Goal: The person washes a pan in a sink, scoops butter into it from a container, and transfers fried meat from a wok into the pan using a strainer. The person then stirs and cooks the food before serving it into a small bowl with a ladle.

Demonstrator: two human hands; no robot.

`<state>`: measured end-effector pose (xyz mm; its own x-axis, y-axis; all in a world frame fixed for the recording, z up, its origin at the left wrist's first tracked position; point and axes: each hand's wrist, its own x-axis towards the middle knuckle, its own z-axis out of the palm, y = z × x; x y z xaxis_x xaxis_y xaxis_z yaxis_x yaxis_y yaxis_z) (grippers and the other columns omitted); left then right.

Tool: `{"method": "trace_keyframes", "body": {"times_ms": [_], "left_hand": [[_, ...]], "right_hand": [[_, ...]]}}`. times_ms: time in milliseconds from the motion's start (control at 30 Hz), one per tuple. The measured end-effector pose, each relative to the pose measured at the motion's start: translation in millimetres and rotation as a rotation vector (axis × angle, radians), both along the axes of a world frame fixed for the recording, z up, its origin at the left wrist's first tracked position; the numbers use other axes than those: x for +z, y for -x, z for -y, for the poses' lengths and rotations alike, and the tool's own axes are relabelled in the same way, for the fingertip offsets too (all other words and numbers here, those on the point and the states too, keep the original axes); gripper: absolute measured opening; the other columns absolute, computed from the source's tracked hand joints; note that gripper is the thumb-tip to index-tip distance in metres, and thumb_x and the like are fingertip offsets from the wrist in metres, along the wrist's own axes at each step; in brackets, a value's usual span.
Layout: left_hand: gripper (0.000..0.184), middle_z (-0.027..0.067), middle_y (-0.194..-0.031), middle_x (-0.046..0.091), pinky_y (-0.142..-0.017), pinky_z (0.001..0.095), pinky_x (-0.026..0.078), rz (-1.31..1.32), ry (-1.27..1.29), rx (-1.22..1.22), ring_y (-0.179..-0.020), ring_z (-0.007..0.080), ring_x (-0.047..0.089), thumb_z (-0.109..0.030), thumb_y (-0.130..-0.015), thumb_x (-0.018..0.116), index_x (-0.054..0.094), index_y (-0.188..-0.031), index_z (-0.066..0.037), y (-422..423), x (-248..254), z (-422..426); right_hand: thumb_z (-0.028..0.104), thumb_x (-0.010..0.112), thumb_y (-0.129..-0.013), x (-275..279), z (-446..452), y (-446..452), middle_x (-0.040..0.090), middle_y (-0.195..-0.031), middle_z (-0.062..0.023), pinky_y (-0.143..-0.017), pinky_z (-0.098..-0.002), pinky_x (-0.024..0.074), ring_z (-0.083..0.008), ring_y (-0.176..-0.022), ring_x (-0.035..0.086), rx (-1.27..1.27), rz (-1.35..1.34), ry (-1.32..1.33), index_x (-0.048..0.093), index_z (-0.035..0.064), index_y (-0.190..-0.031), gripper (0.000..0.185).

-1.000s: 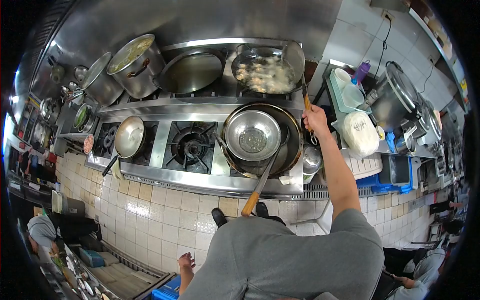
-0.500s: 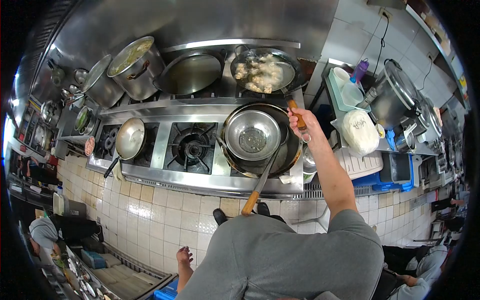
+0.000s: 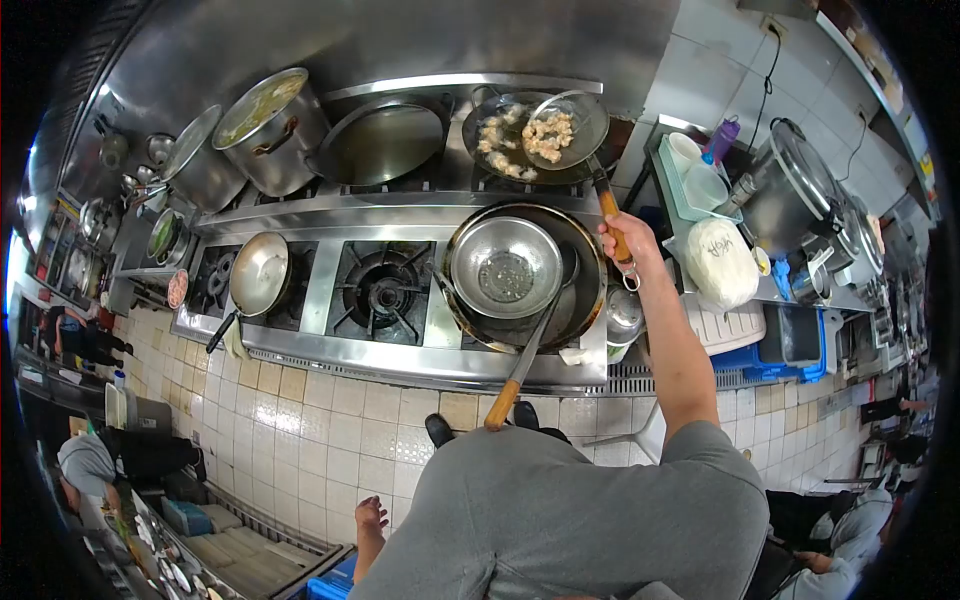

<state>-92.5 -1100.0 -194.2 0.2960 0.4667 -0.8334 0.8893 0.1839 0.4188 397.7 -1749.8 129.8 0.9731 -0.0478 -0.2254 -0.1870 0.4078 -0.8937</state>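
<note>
My right hand (image 3: 630,240) is wrapped round the wooden handle of a skimmer (image 3: 590,105). The skimmer's round bowl carries a clump of pale golden fried pieces (image 3: 549,135) above the right side of the back wok (image 3: 480,172). More fried pieces (image 3: 495,140) lie in the oil to its left. Down at my left side hangs my left hand (image 3: 370,513), its fingers loosely apart and nothing in them. Below the skimmer, a metal bowl (image 3: 507,230) sits in a large dark wok (image 3: 590,290), and a wooden-handled ladle (image 3: 535,345) leans there too.
Left of the back wok stand another wok of liquid (image 3: 385,150) and tall pots (image 3: 270,140). A small pan (image 3: 260,275) rests on the front left burner. To the right are a bagged white mass (image 3: 722,265) and a large lidded pot (image 3: 800,190). Other people work behind me.
My right hand has moved up and to the right with the skimmer. Its bowl, earlier down among the pieces in the oil, is now higher and further right, with pieces gathered in it.
</note>
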Motion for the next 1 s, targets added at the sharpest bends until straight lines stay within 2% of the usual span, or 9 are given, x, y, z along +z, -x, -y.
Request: {"method": "trace_keyframes", "body": {"times_ms": [200,400,500,633,733,833,900,967,1000], "left_hand": [[0.043,0.0089,-0.124,0.063,-0.075,0.0521,0.049,0.041,-0.009,0.036,-0.099,0.0289,0.064,-0.030,-0.097,0.061,0.053,-0.134,-0.012,-4.1,-2.3,0.6],[0.041,0.0087,-0.123,0.063,-0.076,0.0524,0.049,0.012,0.007,0.038,-0.097,0.0287,0.064,-0.030,-0.097,0.061,0.053,-0.132,-0.011,-3.2,0.1,4.5],[0.040,0.0081,-0.121,0.064,-0.076,0.0527,0.049,0.029,0.018,0.075,-0.095,0.0282,0.064,-0.030,-0.097,0.062,0.054,-0.131,-0.011,2.6,-5.5,5.5],[0.040,0.0080,-0.120,0.064,-0.076,0.0522,0.049,0.016,0.005,0.042,-0.094,0.0281,0.064,-0.031,-0.097,0.062,0.055,-0.131,-0.011,6.0,-2.7,6.8],[0.041,0.0085,-0.120,0.064,-0.077,0.0516,0.050,0.032,0.018,0.034,-0.095,0.0284,0.064,-0.032,-0.097,0.062,0.055,-0.132,-0.011,6.6,3.9,8.1],[0.042,0.0090,-0.121,0.063,-0.077,0.0513,0.050,0.041,-0.012,0.055,-0.096,0.0286,0.063,-0.032,-0.096,0.062,0.055,-0.132,-0.011,7.5,5.4,8.8],[0.043,0.0095,-0.123,0.063,-0.077,0.0519,0.050,0.049,-0.002,0.047,-0.096,0.0288,0.063,-0.031,-0.096,0.062,0.055,-0.133,-0.010,8.2,6.4,8.0],[0.043,0.0100,-0.124,0.063,-0.076,0.0520,0.050,0.043,-0.005,0.057,-0.096,0.0291,0.063,-0.031,-0.096,0.062,0.055,-0.133,-0.010,11.4,4.7,8.8],[0.043,0.0105,-0.125,0.063,-0.076,0.0520,0.050,0.036,-0.008,0.064,-0.096,0.0293,0.064,-0.031,-0.096,0.062,0.055,-0.133,-0.009,13.2,3.3,8.3]], "right_hand": [[0.011,0.060,-0.094,2.8,-2.7,-13.5,0.060,-0.070,-0.0053,-0.043,-0.0284,0.0430,-0.0118,-0.051,0.054,-0.052,0.032,0.347,0.060,0.0019,-0.085,0.013],[0.010,0.060,-0.091,20.5,-18.1,-9.5,0.059,-0.066,-0.0052,-0.040,-0.0291,0.0410,-0.0116,-0.045,0.051,-0.044,0.057,0.654,0.059,-0.0006,-0.084,0.013],[0.009,0.058,-0.089,28.4,-29.5,-5.1,0.053,-0.056,-0.0035,-0.041,-0.0281,0.0400,-0.0116,-0.042,0.048,-0.054,0.079,0.657,0.058,0.0019,-0.082,0.010],[0.009,0.057,-0.089,39.1,-35.4,-0.3,0.054,-0.057,-0.0034,-0.041,-0.0278,0.0396,-0.0114,-0.043,0.049,-0.038,0.090,0.658,0.058,0.0020,-0.082,0.009],[0.007,0.055,-0.089,40.8,-38.6,-2.0,0.054,-0.059,-0.0023,-0.041,-0.0274,0.0400,-0.0104,-0.043,0.048,-0.080,0.100,0.648,0.062,0.0010,-0.090,0.009],[0.007,0.055,-0.089,23.4,-27.1,-15.5,0.052,-0.058,-0.0006,-0.041,-0.0273,0.0405,-0.0095,-0.043,0.047,-0.178,0.135,0.717,0.065,0.0017,-0.103,0.018],[0.008,0.055,-0.090,10.3,-12.5,-24.0,0.051,-0.059,-0.0002,-0.041,-0.0276,0.0412,-0.0090,-0.044,0.047,-0.237,0.229,0.929,0.066,0.0033,-0.111,0.025],[0.009,0.055,-0.090,5.6,-1.7,-25.4,0.051,-0.061,0.0000,-0.039,-0.0271,0.0394,-0.0076,-0.045,0.047,-0.232,0.223,0.923,0.066,0.0034,-0.110,0.023],[0.010,0.056,-0.090,3.0,2.9,-26.5,0.056,-0.064,-0.0029,-0.044,-0.0294,0.0435,-0.0105,-0.048,0.052,-0.243,0.220,0.977,0.066,0.0034,-0.112,0.025]]}}
